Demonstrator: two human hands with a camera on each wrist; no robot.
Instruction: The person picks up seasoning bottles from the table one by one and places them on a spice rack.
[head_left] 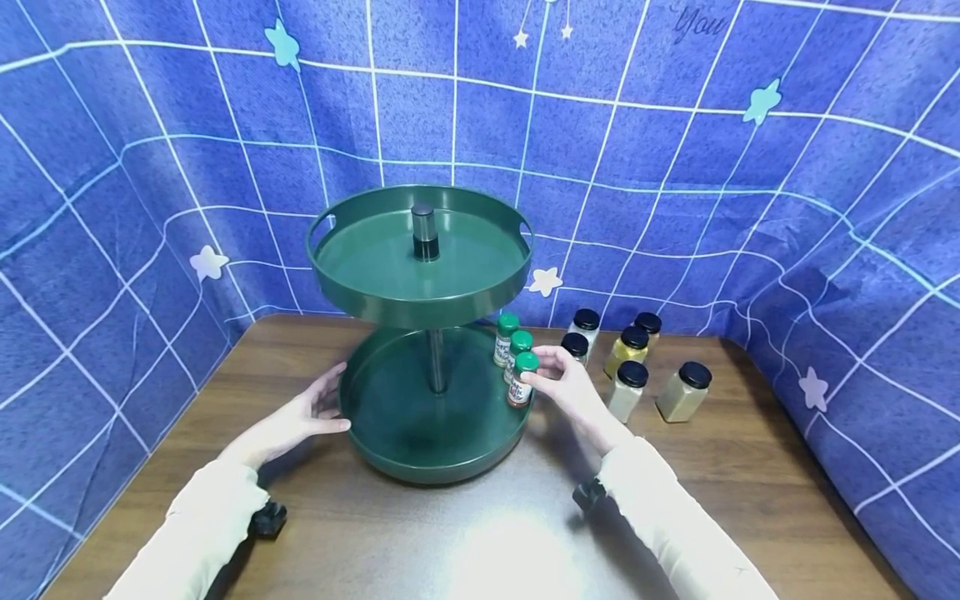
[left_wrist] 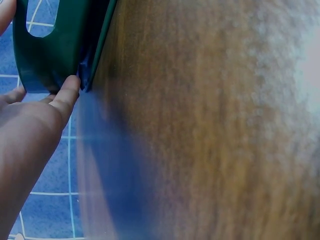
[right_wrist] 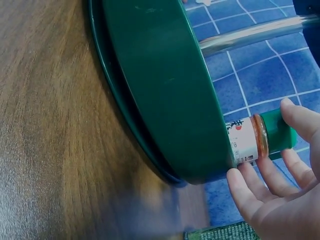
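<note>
A green two-tier turntable organizer (head_left: 420, 313) stands on the table, its round trays joined by a metal post (head_left: 437, 367). My left hand (head_left: 300, 419) is at the left side of the lower tray (head_left: 442, 473), fingers spread along its outer wall. In the left wrist view, fingertips (left_wrist: 71, 82) touch the green wall near its base. My right hand (head_left: 573, 393) holds a small spice jar (head_left: 518, 393) with a green lid and white label, at the lower tray's right edge. In the right wrist view the thumb lies on the green lid (right_wrist: 277, 134), the fingers along the other side.
Two more green-lidded jars (head_left: 507, 323) stand behind the held one on the lower tray. Right of the organizer, several black-capped jars (head_left: 684, 392) stand on the wooden table (head_left: 720, 483). A blue gridded cloth (head_left: 600, 142) hangs behind and at both sides.
</note>
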